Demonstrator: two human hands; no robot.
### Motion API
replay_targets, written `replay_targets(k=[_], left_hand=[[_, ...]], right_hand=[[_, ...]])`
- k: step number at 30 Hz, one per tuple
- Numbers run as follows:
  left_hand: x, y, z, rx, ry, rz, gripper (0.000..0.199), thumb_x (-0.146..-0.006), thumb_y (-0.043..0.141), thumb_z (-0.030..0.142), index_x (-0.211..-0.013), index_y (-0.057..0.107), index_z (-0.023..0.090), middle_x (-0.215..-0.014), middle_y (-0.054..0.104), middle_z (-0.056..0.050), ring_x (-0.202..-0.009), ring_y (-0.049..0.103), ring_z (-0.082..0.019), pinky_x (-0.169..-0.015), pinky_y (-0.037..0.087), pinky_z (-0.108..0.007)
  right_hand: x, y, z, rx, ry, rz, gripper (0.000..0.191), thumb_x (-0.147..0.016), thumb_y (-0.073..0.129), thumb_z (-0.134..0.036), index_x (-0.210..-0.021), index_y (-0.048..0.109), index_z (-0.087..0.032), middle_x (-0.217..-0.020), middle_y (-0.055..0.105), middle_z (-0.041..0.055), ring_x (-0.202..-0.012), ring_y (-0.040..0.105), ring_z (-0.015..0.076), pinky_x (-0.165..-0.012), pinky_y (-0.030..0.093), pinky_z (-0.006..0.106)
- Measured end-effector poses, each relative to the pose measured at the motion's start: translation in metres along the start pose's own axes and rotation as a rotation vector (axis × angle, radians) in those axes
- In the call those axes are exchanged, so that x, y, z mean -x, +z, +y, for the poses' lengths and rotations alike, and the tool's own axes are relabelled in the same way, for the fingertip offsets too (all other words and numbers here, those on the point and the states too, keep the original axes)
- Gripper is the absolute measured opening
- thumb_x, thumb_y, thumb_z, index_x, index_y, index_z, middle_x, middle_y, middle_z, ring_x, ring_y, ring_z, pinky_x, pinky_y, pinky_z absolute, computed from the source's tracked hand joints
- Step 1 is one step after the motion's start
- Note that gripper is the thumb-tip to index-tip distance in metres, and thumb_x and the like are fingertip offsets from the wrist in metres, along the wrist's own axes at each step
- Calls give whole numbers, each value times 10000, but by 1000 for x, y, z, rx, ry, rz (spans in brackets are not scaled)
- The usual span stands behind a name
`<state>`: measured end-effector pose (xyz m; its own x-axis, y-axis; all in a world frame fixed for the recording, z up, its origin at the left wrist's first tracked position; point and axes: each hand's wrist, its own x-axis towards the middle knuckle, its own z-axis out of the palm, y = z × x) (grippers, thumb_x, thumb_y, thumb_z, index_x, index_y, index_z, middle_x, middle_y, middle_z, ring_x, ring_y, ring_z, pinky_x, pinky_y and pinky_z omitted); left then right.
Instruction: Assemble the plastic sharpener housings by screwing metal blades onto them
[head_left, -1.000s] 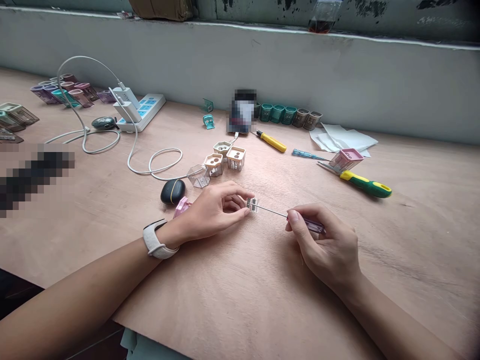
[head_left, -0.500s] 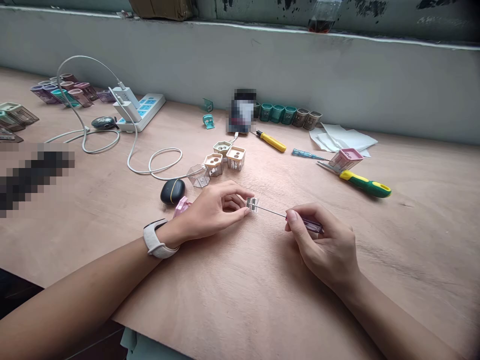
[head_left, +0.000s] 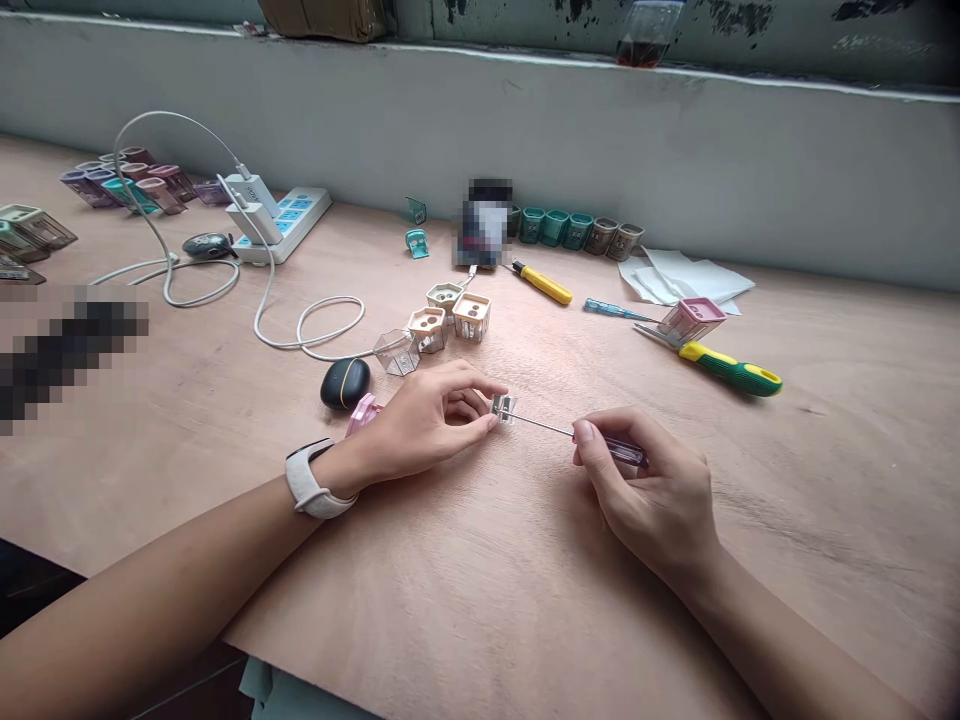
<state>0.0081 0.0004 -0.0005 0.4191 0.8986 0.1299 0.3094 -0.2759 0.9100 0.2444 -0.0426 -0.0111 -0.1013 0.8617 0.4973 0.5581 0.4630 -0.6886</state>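
Over the pale plywood bench [head_left: 525, 570], the left hand [head_left: 416, 420] curls its fingers around a small clear plastic block [head_left: 504, 408], while the right hand [head_left: 645, 490] is closed on a slim purple-handled precision screwdriver [head_left: 624, 451], whose thin steel shaft [head_left: 540, 421] meets the block between them. No writing can be read: the lettering on the white USB charger [head_left: 253, 192] is too small to make out, as are the blue labels of the white power strip [head_left: 296, 225]. Ahead of the hands stand a clear hexagonal plastic cup [head_left: 397, 352] and three beige-topped cups [head_left: 471, 317] with holes in their tops; small teal and brown cups [head_left: 570, 229] stand in a row along the bench's far edge.
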Motion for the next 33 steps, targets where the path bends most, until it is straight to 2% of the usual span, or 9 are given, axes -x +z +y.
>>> replay_targets(k=[18,25,33], left_hand=[[2,2,2,-221,179,49,246,-913,662,156,-1149,726,125,-1048,677,-92,-810,679,-114,-721,620,-224],[5,4,-1,-348,272,69,248,-931,641,139,-1168,716,149,-1062,666,-80,-785,665,-104,-743,601,-245],[5,5,-6,-444,322,107,291,-916,639,104,-1187,713,180,-1086,679,-72,-880,687,-136,-794,605,-252]], right_hand=[[-1,1,-3,35,-46,17,122,-945,627,-192,-827,633,-165,-653,613,-23,-489,520,52,-451,425,169],[-2,2,-6,50,-24,32,154,-954,622,-203,-804,626,-171,-606,591,-37,-448,494,43,-421,400,157],[-1,2,-5,121,-99,38,127,-956,629,-187,-830,625,-170,-627,589,-49,-481,504,33,-479,421,145]])
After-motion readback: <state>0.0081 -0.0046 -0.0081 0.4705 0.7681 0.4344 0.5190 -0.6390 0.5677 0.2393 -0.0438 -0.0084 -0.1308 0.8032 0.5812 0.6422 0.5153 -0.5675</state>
